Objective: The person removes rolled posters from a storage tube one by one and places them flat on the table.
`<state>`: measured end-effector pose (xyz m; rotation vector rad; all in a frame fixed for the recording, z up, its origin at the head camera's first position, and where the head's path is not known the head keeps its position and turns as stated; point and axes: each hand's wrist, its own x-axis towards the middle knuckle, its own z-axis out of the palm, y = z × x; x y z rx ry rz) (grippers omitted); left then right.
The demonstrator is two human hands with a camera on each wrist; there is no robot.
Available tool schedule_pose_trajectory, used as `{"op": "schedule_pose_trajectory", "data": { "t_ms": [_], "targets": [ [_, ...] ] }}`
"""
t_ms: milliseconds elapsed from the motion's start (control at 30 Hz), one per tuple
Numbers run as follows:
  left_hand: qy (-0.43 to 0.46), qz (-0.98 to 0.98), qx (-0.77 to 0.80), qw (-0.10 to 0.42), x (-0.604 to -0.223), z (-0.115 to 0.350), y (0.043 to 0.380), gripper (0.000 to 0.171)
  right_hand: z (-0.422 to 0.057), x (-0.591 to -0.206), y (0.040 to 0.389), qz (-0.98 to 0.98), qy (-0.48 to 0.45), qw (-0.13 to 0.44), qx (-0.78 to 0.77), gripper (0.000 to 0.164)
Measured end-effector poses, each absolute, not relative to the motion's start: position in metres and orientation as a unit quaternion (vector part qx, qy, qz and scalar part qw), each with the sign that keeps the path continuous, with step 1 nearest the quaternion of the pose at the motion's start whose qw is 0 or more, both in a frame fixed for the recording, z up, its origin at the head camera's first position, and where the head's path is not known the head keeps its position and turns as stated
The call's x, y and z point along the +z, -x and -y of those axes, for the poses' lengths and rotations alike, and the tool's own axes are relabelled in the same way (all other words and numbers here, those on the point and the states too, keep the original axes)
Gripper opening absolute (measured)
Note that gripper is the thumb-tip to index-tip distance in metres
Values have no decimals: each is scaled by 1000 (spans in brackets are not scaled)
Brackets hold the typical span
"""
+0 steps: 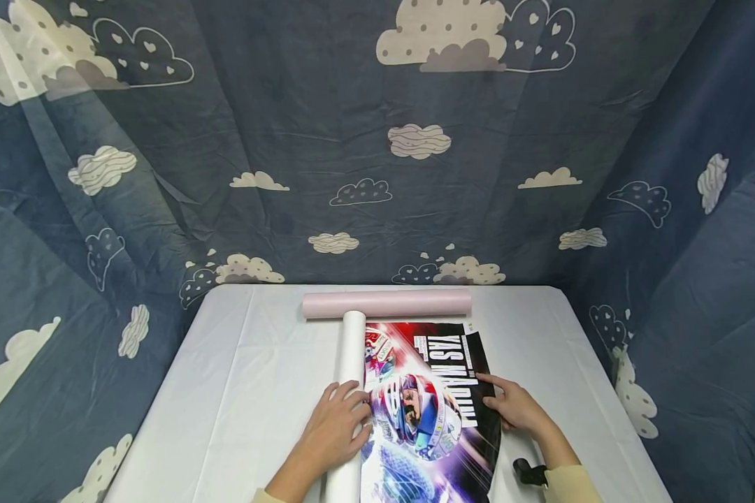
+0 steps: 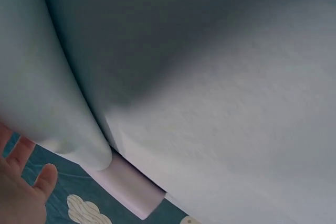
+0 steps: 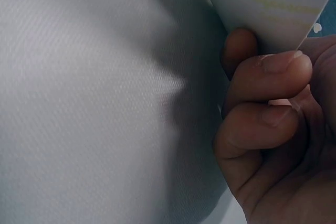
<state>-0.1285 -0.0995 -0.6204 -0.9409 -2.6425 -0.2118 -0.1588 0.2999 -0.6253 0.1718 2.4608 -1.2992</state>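
Note:
A glossy poster with a helmeted racing driver and large white lettering lies partly unrolled on the white table. Its left part is still wound into a white roll. My left hand rests over this roll, fingers spread and gently bent, tips near where the print emerges. At the poster's right edge, my right hand pinches the sheet. The right wrist view shows curled fingers beneath the lifted edge, against the white back of the sheet; the thumb is mostly hidden there.
A pale pink roll lies crosswise along the table's far edge, just beyond the poster. The white tabletop extends on both sides. Dark blue cloth with clouds hangs around it. A black strap piece sits at the right wrist.

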Motion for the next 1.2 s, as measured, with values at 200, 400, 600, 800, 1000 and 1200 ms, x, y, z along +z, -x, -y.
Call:
{"op": "schedule_pose_trajectory", "data": {
  "t_ms": [200, 400, 600, 800, 1000, 1200],
  "targets": [
    [305, 933, -59, 184, -622, 109, 130, 22, -302, -626, 158, -871, -70, 176, -453, 57],
    [286, 936, -62, 193, -623, 117, 129, 26, -303, -625, 159, -874, -73, 181, -444, 58],
    [253, 947, -52, 190, -625, 126, 129, 32, -304, -626, 160, -874, -75, 182, -445, 58],
    [272, 942, -60, 188, -624, 134, 131, 21, -307, -626, 160, -877, -75, 176, -441, 58],
    [310, 932, -57, 179, -624, 141, 131, 11, -309, -626, 161, -873, -77, 182, -446, 58],
    [293, 936, -65, 184, -625, 146, 129, 6, -310, -626, 162, -874, -69, 179, -446, 58]
  ]
}}
